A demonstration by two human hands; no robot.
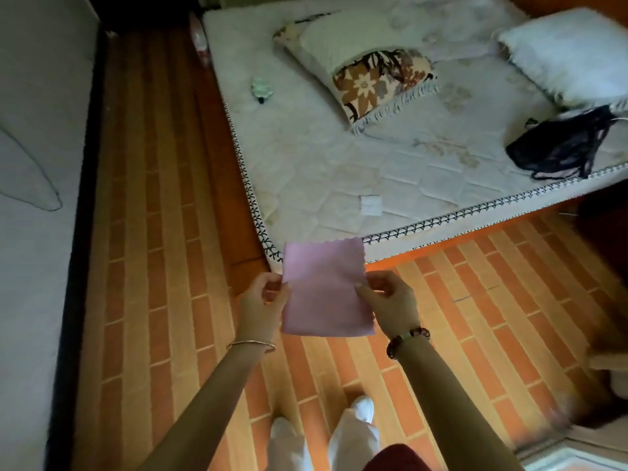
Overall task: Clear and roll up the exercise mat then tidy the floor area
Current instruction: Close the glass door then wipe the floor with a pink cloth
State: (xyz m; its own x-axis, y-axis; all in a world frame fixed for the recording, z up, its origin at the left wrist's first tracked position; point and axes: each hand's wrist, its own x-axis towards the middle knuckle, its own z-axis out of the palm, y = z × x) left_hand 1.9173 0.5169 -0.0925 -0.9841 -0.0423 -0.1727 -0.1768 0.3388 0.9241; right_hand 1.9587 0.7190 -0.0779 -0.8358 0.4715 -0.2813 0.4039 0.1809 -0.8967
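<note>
A small pink cloth (pixel 325 287) with a zigzag top edge hangs flat in front of me, over the brick-patterned floor. My left hand (pixel 263 299) pinches its left edge and my right hand (pixel 390 300) pinches its right edge. Behind the cloth lies a white quilted mat (pixel 339 171) with a black-stitched border. On the mat lie a floral pillow (pixel 367 79), a white pillow (pixel 571 56), a black mesh bag (pixel 557 144), a small green object (pixel 261 90) and a small white square (pixel 371 205).
A white padded surface (pixel 34 198) with a dark edge runs along the left. The brick-patterned floor (pixel 153 232) lies between it and the mat and extends to the right. My feet (pixel 323 423) stand below the cloth. A pale object (pixel 611 368) sits at the right edge.
</note>
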